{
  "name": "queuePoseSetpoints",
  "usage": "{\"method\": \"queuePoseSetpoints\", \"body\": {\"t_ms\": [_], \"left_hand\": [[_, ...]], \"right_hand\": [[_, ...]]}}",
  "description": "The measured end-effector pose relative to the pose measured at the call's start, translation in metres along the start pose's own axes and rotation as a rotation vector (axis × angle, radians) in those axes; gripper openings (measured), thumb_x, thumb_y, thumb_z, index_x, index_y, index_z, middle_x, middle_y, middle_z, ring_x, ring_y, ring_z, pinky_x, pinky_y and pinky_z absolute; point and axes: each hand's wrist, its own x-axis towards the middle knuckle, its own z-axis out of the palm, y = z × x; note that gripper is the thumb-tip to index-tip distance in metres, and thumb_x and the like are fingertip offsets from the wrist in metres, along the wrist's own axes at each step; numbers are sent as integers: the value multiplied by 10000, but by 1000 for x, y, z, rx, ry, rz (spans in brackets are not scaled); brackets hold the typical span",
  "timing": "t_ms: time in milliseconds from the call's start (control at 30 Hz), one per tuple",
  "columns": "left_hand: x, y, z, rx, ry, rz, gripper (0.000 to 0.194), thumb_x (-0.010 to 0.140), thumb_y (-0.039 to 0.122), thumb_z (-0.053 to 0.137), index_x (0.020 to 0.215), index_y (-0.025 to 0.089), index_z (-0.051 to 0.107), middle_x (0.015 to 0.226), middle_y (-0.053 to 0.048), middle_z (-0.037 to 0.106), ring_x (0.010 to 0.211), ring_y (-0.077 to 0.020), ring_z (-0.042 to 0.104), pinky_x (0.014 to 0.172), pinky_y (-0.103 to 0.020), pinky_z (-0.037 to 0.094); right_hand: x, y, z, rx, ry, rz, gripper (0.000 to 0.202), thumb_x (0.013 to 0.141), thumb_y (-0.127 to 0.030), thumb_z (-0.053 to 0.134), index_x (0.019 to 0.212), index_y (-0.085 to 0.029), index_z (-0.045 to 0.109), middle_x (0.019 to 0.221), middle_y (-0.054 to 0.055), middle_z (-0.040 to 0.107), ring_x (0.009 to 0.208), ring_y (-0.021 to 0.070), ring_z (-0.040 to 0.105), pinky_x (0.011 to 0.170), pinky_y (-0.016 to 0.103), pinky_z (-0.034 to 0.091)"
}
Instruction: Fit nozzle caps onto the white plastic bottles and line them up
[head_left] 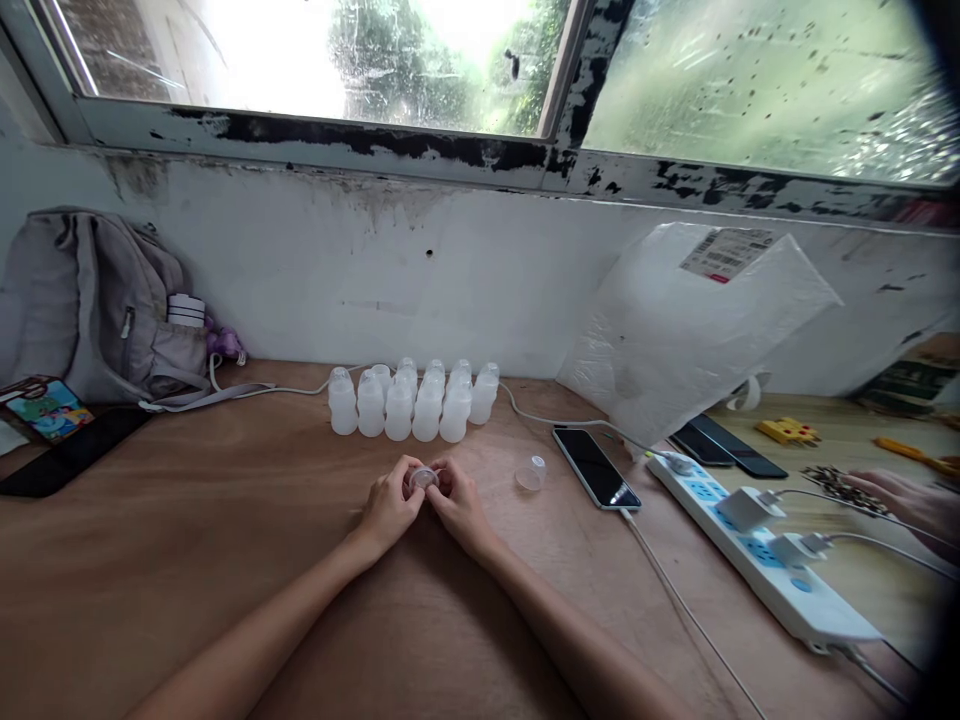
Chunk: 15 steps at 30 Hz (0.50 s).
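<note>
My left hand (390,505) and my right hand (459,508) meet at the middle of the wooden table (225,560), both gripping one small clear plastic cap (423,479) between their fingertips. Just behind them stand several small white plastic bottles (411,402) in two rows. A second clear cap (530,473) lies on the table to the right of my right hand, apart from it.
A phone (596,467) on a cable lies right of the caps, beside a white power strip (757,548) with plugs. A plastic bag (690,330) leans on the wall. A grey backpack (97,305) sits far left. Another person's hand (911,500) rests at the right edge.
</note>
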Motion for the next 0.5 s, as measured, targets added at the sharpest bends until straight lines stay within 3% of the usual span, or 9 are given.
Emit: {"method": "queuePoseSetpoints", "body": {"t_ms": [233,500], "left_hand": [[3,-7,2,-229,24,-60,206,777,301,465,915,166,539,783,-29,632,646,-132,585,593,-219,441],[3,-1,-1,-200,-29,-80,243,800,338,427,857,154,575,697,-26,628,544,-124,559,516,-209,411]], "right_hand": [[1,-3,-2,100,9,58,210,788,-366,464,829,-176,541,551,-33,523,396,77,462,367,184,375],[3,0,-3,88,5,121,249,774,-387,479,767,-151,559,438,-44,492,323,76,434,307,177,331]]}}
